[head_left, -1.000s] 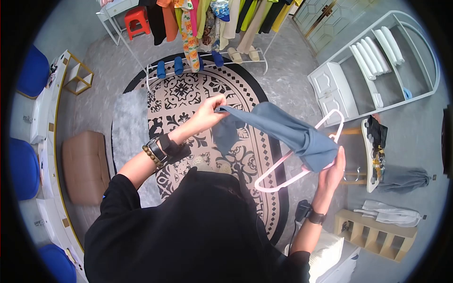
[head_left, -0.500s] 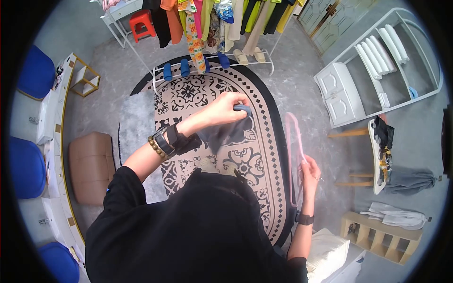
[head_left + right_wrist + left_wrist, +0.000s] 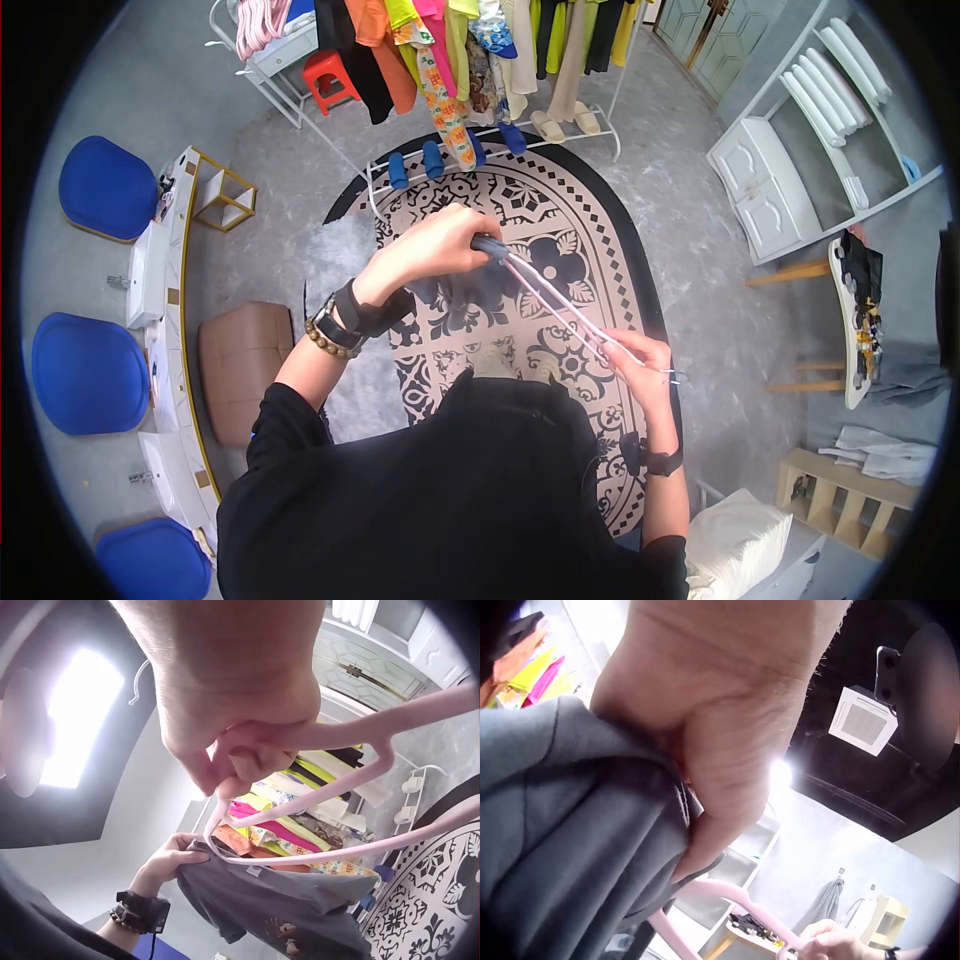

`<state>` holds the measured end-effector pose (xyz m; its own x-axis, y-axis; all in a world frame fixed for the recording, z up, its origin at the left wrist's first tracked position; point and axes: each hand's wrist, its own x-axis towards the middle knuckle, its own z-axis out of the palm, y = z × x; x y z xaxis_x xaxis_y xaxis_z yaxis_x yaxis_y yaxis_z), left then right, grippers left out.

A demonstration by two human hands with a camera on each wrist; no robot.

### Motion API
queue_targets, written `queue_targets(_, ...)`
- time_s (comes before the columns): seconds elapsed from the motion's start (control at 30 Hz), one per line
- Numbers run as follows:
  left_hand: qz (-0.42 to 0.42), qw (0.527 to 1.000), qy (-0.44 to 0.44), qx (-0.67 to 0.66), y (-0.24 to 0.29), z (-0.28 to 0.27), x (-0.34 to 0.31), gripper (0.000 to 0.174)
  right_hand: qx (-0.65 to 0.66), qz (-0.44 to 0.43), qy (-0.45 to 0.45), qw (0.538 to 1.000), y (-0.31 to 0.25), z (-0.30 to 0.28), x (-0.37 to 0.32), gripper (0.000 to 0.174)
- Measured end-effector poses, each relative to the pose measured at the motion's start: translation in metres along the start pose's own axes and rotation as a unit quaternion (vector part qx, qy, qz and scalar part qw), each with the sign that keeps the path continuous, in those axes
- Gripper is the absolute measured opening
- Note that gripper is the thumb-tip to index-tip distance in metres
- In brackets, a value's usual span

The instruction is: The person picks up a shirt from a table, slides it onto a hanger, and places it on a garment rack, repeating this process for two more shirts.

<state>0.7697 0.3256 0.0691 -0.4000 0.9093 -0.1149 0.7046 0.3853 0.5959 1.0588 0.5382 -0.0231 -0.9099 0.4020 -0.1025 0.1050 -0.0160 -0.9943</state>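
My left hand grips a dark grey T-shirt near its top edge, thumb pressed on the cloth. The shirt hangs in loose folds below that hand, with a small pale label at its neck and a print on the front. In my right hand is a pink clothes hanger, held with fingers curled round it. One end of the hanger reaches the shirt's neck beside my left fingers, and its lower bar crosses the shirt's top edge in the right wrist view.
A rack of colourful clothes stands ahead, slippers on its lower bars. Below lies a patterned rug. At left are a brown ottoman, blue chairs and a long counter; white shelving and an ironing board are at right.
The right hand has let go of the shirt's cloth and swung the hanger away, then back left to the shirt. The left hand still holds the shirt. The head view has shifted.
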Motion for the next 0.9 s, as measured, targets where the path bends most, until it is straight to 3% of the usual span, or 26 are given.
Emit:
queue_targets(0.17,0.015,1.000,0.003,-0.014,0.002,-0.004,-0.006,0.025,-0.002,0.000,-0.036,0.999,-0.002,-0.002,0.008,0.021)
queue_targets(0.23,0.021,1.000,0.003,-0.021,0.002,-0.004,-0.007,0.024,0.007,-0.042,-0.039,0.998,-0.006,-0.001,0.012,0.020)
queue_targets(0.3,0.089,0.996,0.012,-0.022,-0.002,-0.002,-0.007,0.028,0.020,-0.036,-0.032,0.999,-0.008,-0.003,0.016,0.020)
queue_targets(0.43,0.115,0.993,-0.014,-0.029,0.009,-0.012,-0.012,0.030,0.047,-0.031,-0.045,0.997,-0.012,-0.018,0.018,0.021)
queue_targets(0.63,0.140,0.990,0.026,0.002,0.010,-0.022,-0.025,0.024,0.036,-0.052,-0.041,0.997,-0.018,-0.017,0.014,0.021)
queue_targets(0.67,0.146,0.989,0.038,0.014,0.013,-0.023,-0.026,0.017,0.037,-0.044,-0.040,0.998,-0.020,-0.015,0.015,0.020)
queue_targets(0.9,0.174,0.980,0.097,-0.004,0.006,-0.028,-0.033,0.017,0.044,-0.052,-0.058,0.996,-0.020,-0.010,0.022,0.019)
